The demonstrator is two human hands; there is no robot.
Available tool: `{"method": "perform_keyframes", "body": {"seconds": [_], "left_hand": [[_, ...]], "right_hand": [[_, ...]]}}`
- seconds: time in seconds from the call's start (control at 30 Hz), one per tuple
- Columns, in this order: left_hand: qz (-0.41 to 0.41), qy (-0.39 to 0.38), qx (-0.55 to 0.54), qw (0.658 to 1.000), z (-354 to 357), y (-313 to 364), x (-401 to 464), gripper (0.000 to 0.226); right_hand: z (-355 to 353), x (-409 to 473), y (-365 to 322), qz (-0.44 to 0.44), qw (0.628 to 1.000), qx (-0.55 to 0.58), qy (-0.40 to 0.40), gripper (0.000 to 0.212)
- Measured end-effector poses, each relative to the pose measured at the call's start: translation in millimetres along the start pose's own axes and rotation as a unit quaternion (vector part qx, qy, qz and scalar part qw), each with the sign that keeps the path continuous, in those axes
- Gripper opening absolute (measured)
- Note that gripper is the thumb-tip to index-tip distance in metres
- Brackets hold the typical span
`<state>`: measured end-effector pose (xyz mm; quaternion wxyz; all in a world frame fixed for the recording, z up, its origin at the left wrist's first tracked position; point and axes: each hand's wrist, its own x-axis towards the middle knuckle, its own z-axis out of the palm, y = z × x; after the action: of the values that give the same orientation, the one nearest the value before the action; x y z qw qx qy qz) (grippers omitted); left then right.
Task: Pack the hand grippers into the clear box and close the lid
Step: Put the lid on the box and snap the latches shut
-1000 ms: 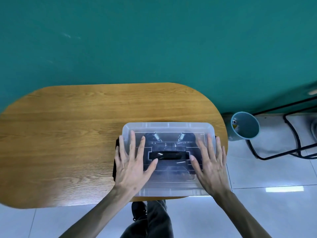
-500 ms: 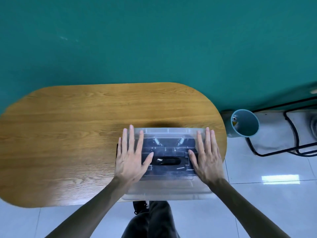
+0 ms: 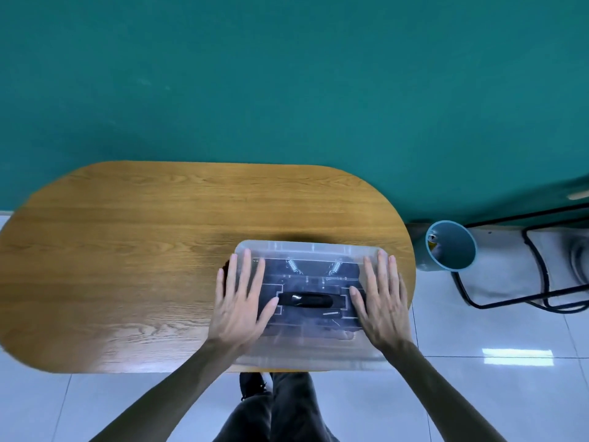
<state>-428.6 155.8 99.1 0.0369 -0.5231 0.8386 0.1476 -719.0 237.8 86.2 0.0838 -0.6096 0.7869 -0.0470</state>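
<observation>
Two hands are laid flat on the lid (image 3: 312, 250) of the clear box (image 3: 306, 355), which is placed on the near right part of the wooden table (image 3: 127, 266). The left hand (image 3: 239, 307) is pressed on the left side of the lid with fingers straight and slightly spread, the thumb pointed toward the black handle (image 3: 306, 300). The right hand (image 3: 384, 306) is pressed on the right side in the same way. Both forearms are stretched forward from below. The hand grippers (image 3: 314, 269) are seen inside the box, through the lid, with two metal springs visible. A blue bin (image 3: 451, 245) is seen on the floor, to the right of the table.
</observation>
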Motion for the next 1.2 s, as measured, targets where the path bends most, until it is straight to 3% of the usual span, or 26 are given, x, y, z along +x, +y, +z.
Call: {"method": "perform_keyframes", "body": {"seconds": [0.17, 0.37, 0.67, 0.9, 1.1, 1.2], "left_hand": [[-0.091, 0.003, -0.083, 0.992, 9.5, -1.2, -25.5, 0.081], [-0.1, 0.017, -0.121, 0.987, 4.0, 4.0, -23.6, 0.077], [-0.115, 0.013, -0.164, 0.98, 4.0, 5.3, -23.2, 0.079], [-0.159, 0.01, -0.204, 0.966, 3.0, 5.0, -26.4, 0.079], [-0.18, 0.047, -0.121, 0.975, 11.6, 5.0, -28.6, 0.079], [-0.201, 0.09, -0.102, 0.97, 16.0, 3.1, -29.1, 0.093]], "right_hand": [[5.7, -44.7, 12.5, 0.091, 0.989, 0.113, 0.005, 0.072], [-5.2, -44.3, 10.0, 0.119, 0.965, 0.234, -0.015, 0.077], [-7.3, -47.7, 8.0, 0.181, 0.973, 0.14, -0.024, 0.071], [-8.0, -48.0, 4.5, 0.18, 0.978, 0.103, -0.013, 0.069], [-10.2, -51.1, -7.2, 0.174, 0.984, 0.037, -0.022, 0.074], [-5.1, -52.0, -6.2, 0.16, 0.986, -0.019, -0.052, 0.076]]}}
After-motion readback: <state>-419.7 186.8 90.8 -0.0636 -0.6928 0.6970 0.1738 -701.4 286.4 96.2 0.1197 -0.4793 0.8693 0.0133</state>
